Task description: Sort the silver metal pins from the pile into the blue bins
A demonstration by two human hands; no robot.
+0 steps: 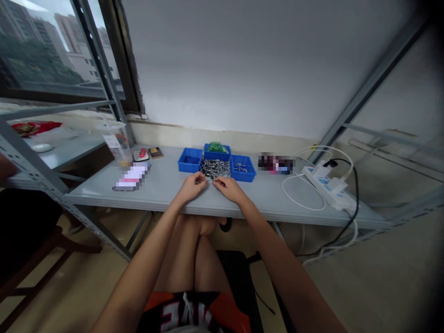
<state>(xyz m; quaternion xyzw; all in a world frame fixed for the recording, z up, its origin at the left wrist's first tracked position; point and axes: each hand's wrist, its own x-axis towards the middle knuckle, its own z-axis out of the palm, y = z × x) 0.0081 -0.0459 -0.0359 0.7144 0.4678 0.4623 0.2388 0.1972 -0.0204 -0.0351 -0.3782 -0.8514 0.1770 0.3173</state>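
Note:
My left hand (193,186) and my right hand (228,188) face each other over the grey table (161,187), a small gap apart. Both have thumb and fingers pinched together; whatever is between them is too small to make out. Just beyond my fingertips lies a heap of small, thin metal pieces (215,167), silver and dark. Blue trays border it: a left tray (179,167) with dark contents, a back tray (227,156) holding green plastic packets (217,147), and a right tray (248,176) with a few thin silver pieces.
At the left are a clear plastic cup (116,141), a small dish with a red item (141,155), a brown box (156,152) and a blurred phone-like object (132,176). To the right, a blurred dark object (275,163) and a white power strip (328,189) with looping cables.

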